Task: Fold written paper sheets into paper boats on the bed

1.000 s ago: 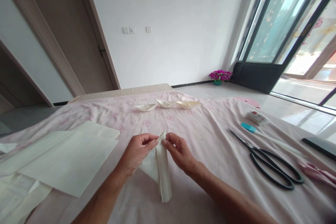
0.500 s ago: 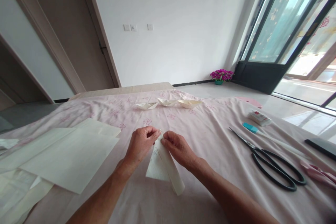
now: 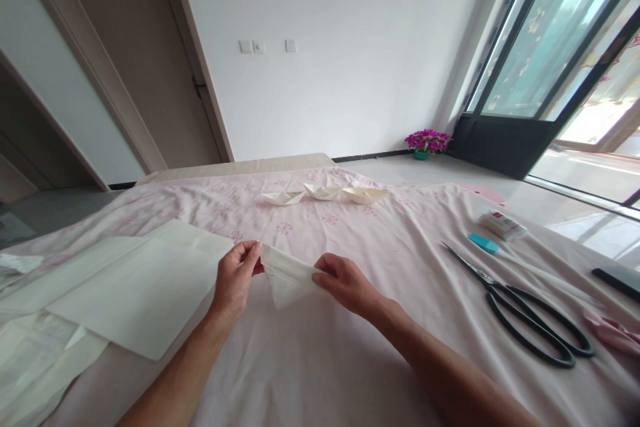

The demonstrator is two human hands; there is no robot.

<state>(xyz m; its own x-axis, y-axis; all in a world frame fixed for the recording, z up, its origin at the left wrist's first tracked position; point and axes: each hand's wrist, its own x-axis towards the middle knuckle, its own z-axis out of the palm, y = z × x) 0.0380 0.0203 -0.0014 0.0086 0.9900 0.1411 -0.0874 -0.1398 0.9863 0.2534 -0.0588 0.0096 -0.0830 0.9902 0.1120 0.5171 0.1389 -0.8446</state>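
Observation:
Between my two hands a folded piece of cream paper is stretched, its upper edge a long folded strip and its lower part hanging down, slightly blurred. My left hand pinches the strip's left end between thumb and fingers. At the right end, my right hand grips the paper with thumb and bent fingers. Beyond them, three folded paper boats stand in a row on the cloth: a left one, a middle one and a right one.
Large paper sheets lie at the left on the pink flowered cloth. Black-handled scissors rest at the right, near a blue-ended tool and a small white package. A flower pot stands on the floor behind.
My hands have moved apart, the left one going left. The folded paper has turned from hanging lengthwise to lying across between them.

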